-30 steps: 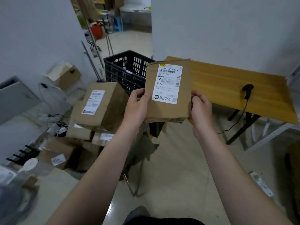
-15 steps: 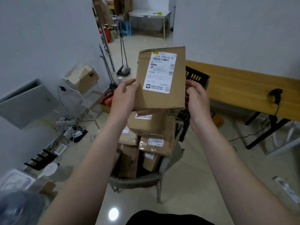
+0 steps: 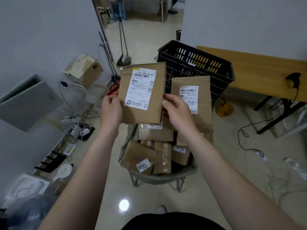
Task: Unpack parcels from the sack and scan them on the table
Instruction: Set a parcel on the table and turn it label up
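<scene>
The parcel point(image 3: 141, 97) is in the air, upright, in front of the crate's point(image 3: 196, 63) near left corner, its white label point(image 3: 141, 88) turned toward me. On my feed the left hand point(image 3: 111, 110) grips the parcel's left edge low down, thumb on the front face and fingers curled behind the cardboard. The right hand point(image 3: 177, 112) clamps the right edge at about the same height, thumb pressed on the front by the label's corner and the other fingers wrapped out of sight behind. Both hands are closed firmly on it and neither holds anything else.

A second parcel point(image 3: 196, 100) stands upright against the crate's front wall, just right of the held one, partly hidden by the right hand. In front of the crate, nearer me, a pile point(image 3: 154, 151) of brown boxes fills a chair point(image 3: 162, 177); the held parcel is above that pile, and I cannot tell if its lower edge touches it.

The table point(image 3: 257, 70) sits just right of the crate. The scanner point(image 3: 293, 79) rests on the table near its front edge, well right of the crate, and its cable point(image 3: 249, 128) drops to the floor.
</scene>
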{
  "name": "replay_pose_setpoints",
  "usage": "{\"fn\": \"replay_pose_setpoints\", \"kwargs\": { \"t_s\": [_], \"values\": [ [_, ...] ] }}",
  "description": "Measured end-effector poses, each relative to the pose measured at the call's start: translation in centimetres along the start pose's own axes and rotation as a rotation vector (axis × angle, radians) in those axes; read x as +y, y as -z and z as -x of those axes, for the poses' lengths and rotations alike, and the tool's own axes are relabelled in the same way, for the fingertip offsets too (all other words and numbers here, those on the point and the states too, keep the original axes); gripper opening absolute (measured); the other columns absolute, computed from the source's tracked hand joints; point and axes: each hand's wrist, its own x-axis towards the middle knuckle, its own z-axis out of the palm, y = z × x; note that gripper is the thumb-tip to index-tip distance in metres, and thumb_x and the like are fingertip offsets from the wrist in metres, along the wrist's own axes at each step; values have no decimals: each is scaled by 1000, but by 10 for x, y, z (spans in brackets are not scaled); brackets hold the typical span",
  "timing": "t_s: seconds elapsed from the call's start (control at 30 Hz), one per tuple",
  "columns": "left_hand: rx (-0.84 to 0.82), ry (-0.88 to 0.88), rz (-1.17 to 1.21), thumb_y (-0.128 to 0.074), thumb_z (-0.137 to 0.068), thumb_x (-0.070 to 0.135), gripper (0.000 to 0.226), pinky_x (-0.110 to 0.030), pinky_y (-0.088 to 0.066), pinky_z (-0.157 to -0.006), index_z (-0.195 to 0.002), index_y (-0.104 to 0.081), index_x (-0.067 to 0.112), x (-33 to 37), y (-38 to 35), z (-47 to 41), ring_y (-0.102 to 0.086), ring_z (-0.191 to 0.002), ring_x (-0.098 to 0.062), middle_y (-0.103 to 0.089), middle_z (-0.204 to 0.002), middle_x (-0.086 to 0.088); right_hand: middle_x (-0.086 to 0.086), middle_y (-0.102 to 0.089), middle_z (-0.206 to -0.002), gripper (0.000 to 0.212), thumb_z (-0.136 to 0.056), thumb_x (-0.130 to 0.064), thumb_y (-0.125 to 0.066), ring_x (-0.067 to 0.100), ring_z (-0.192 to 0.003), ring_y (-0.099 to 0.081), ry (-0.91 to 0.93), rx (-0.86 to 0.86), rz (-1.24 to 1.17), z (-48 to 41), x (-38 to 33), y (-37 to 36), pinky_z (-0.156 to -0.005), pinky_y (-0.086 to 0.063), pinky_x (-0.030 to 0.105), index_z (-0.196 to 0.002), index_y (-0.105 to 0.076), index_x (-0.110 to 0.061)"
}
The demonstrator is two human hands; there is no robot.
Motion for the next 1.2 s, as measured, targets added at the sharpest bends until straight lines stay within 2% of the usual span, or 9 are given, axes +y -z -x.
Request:
{"fn": "replay_pose_setpoints", "kwargs": {
  "t_s": [0.17, 0.3, 0.4, 0.5, 0.63, 0.77, 0.87, 1.07, 1.2],
  "values": [
    [-23, -14, -122, -41, -99, 26, 19, -32, -39, -67, -112, -55, 26, -56, 3, -4, -53, -88, -3, -58, -100, 14, -10, -61, -140, 42, -103, -18, -59, 2, -122, -53, -100, -11, 80, 13, 38, -19, -102, -48, 27, -144, -58, -24],
    [-54, 23, -171, -46, -97, 24, 15, -33, -39, -67, -110, -52, 29, -82, -1, -5, -50, -84, 4, -57, -94, 20, 0, -57, -149, 47, -103, -11, -58, 12, -136, -50, -183, 1, 90, 17, 61, -26, -114, -45, 42, -149, -53, -20],
    [-104, 61, -170, -51, -96, 29, 9, -35, -41, -71, -104, -52, 34, -94, -5, -10, -51, -86, 4, -57, -95, 21, 1, -55, -151, 49, -104, -7, -55, 14, -140, -48, -208, 20, 109, 17, 75, -24, -115, -44, 41, -151, -51, -19],
    [-171, 54, -142, -61, -92, 33, 9, -31, -42, -69, -97, -53, 35, -104, -10, -13, -55, -90, 3, -61, -98, 20, -6, -53, -152, 53, -104, -3, -48, 9, -141, -47, -213, -10, 168, 20, 85, -18, -110, -43, 27, -152, -49, -25],
    [-208, 85, -110, -64, -86, 32, 14, -36, -47, -76, -98, -56, 33, -115, -15, -15, -62, -96, -8, -67, -103, 11, -12, -56, -149, 52, -103, -9, -53, 8, -129, -57, -226, -5, 214, 22, 94, -13, -107, -52, 38, -147, -53, -37],
    [-202, 64, -93, -63, -83, 38, 13, -37, -49, -78, -95, -60, 33, -126, -17, -15, -64, -95, -12, -69, -102, 9, -11, -57, -148, 53, -99, -8, -60, 9, -132, -54, -249, 12, 214, 26, 103, -8, -105, -54, 43, -144, -57, -37],
    [-208, 80, -59, -63, -90, 22, 12, -36, -51, -84, -96, -65, 32, -130, -19, -16, -63, -99, -11, -68, -104, 10, -10, -57, -148, 53, -98, -8, -62, 6, -127, -57, -274, 25, 176, 28, 108, -3, -104, -55, 42, -143, -58, -36],
    [-226, 120, -55, -63, -96, 12, 20, -20, -43, -71, -112, -61, 24, -142, -28, -14, -57, -93, -1, -62, -99, 16, -9, -56, -148, 58, -97, -8, -63, 11, -135, -51, -294, 7, 194, 32, 118, -1, -108, -51, 44, -148, -53, -34],
    [-232, 136, -71, -64, -97, 14, 23, -19, -43, -72, -117, -58, 22, -144, -30, -10, -58, -92, -3, -61, -102, 10, -7, -55, -149, 59, -98, 1, -57, 11, -135, -51, -324, 10, 172, 35, 124, 1, -112, -48, 41, -150, -52, -26]
  ]
}}
